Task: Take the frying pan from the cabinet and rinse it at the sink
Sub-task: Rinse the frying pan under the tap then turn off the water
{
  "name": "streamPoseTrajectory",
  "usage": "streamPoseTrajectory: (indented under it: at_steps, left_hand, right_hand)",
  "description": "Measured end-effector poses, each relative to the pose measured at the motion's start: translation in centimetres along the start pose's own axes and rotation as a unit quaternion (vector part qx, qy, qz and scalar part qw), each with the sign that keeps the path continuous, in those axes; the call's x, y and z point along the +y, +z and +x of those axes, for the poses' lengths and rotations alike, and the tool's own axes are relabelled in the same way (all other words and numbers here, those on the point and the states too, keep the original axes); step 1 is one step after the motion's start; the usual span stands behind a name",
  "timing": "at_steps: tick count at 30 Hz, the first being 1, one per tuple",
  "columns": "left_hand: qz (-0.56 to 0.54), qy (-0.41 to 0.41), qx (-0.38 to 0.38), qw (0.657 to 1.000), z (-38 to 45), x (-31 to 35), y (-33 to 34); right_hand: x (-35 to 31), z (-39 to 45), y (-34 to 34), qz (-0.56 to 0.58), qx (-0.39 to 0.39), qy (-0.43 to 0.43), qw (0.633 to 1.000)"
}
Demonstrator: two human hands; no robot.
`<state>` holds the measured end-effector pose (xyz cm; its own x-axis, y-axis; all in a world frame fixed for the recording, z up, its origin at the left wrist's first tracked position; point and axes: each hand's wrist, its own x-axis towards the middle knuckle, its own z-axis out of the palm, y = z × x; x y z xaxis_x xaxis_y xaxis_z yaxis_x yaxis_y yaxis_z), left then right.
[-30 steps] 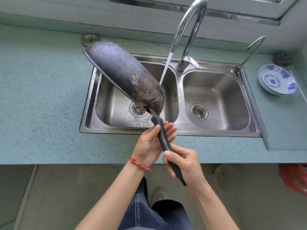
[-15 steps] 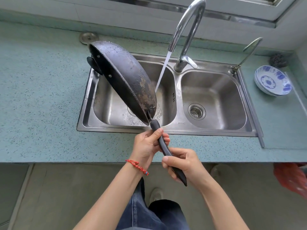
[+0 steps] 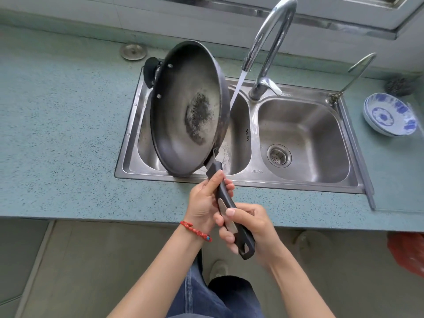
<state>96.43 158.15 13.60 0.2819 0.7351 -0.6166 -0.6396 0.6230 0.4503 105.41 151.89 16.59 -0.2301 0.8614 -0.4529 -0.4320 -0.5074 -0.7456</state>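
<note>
Steel double sink (image 3: 358, 157), 2 basins, set in a speckled green counter (image 3: 57, 134); tap (image 3: 270, 42) running, stream falling into the left basin.

Item 1: frying pan (image 3: 188, 106). I am seeing it held over the left basin, tipped steeply on its edge with the inside facing me, a dark burnt patch showing at the middle. I judge the tilt is there so water drains off into the basin rather than onto the counter. The stream is passing just beside the pan's right rim; whether it is touching the pan I cannot tell.

Item 2: pan handle (image 3: 226, 203), long and black, pointing down toward me.

Item 3: left hand (image 3: 204, 200), closed around the upper handle near the pan, taking the weight.

Item 4: right hand (image 3: 250, 228), closed around the lower handle near its end, likely doing the turning. Both hands are lying close together along the handle.

Item 5: blue-patterned bowls (image 3: 390, 115), stacked at the right of the counter, well apart from the pan.

Change against 1 second ago: the pan is now rolled over. Then its scorched underside was facing me; now the inside is. Both hands are keeping their places on the handle.
</note>
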Motion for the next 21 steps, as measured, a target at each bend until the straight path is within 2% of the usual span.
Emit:
streamPoseTrajectory:
  at_steps: [3,7,14,18,21]
  left_hand:
    - [-0.058,-0.046,-0.022,0.997,0.1,0.2,-0.5]
    - [-0.02,-0.045,-0.027,0.998,0.1,0.6,-0.9]
    - [0.055,0.054,0.027,0.997,0.0,0.1,0.0]
    - [0.082,0.07,0.043,0.993,0.3,-0.1,0.0]
    - [0.092,0.073,0.052,0.992,0.4,-0.1,0.2]
  right_hand:
    - [0.4,0.3,0.5,0.052,-0.006,-0.005,0.999]
    - [0.4,0.6,0.6,0.056,-0.007,0.009,0.998]
    - [-1.0,0.7,-0.5,-0.045,0.001,0.051,0.998]
    - [-1.4,0.6,-0.3,-0.139,0.047,0.029,0.989]
    - [-1.3,0.5,0.0,-0.141,0.065,0.016,0.988]
